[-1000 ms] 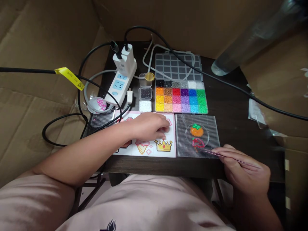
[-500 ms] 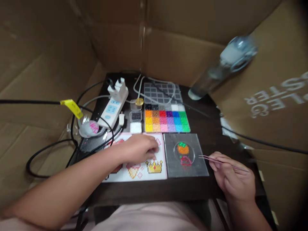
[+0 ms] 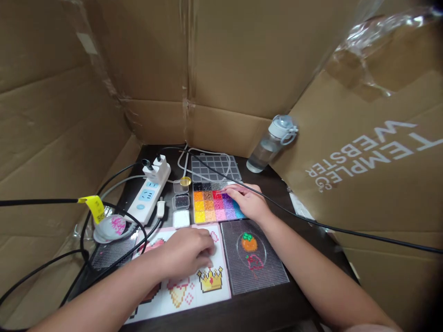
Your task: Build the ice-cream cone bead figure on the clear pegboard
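My left hand rests on the printed pattern sheet, just above a pixel crown; its fingers are loosely bent, thumb apart, with nothing seen in them. My right hand is closed on pink tweezers, whose tips point into the red compartment of the bead box. Sorted by colour, beads fill its compartments; the hand covers some on the right. On the clear pegboard, right of the sheet, lie an orange bead figure with a green top and a partial pink-red bead outline.
Left of the bead box are small clear boxes of black and white beads. A power strip, a cup with pink beads and looping black cables fill the left. A water bottle stands back right. Cardboard walls surround the table.
My right hand has moved from right of the pegboard up to the bead box, tweezers still held. The left hand stays on the sheet. The view has tilted upward.
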`<state>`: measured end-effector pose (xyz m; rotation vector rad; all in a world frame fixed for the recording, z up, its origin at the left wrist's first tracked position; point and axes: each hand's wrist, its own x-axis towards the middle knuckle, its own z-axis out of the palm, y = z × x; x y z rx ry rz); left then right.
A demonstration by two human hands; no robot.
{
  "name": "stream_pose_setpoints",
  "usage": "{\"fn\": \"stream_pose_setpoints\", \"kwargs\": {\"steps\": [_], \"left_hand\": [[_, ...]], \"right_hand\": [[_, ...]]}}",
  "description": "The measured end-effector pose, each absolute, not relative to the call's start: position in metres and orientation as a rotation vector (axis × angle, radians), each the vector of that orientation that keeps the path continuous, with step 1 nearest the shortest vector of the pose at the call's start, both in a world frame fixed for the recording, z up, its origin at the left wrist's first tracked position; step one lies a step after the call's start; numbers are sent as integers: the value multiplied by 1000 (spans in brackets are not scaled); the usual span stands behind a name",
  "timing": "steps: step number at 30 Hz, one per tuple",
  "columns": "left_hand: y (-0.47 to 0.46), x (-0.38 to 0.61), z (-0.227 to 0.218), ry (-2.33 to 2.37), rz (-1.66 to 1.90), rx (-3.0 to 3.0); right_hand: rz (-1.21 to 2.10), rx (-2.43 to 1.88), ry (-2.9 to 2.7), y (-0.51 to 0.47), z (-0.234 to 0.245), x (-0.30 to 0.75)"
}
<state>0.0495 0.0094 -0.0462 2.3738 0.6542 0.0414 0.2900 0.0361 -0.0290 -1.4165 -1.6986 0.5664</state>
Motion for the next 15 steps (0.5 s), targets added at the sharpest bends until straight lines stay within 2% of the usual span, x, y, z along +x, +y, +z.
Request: {"fn": "stream_pose_setpoints", "kwargs": {"steps": [15], "left_hand": [[10, 50, -48, 635, -3, 2354]], "right_hand": [[666, -1484, -1554, 45, -55, 276]]}}
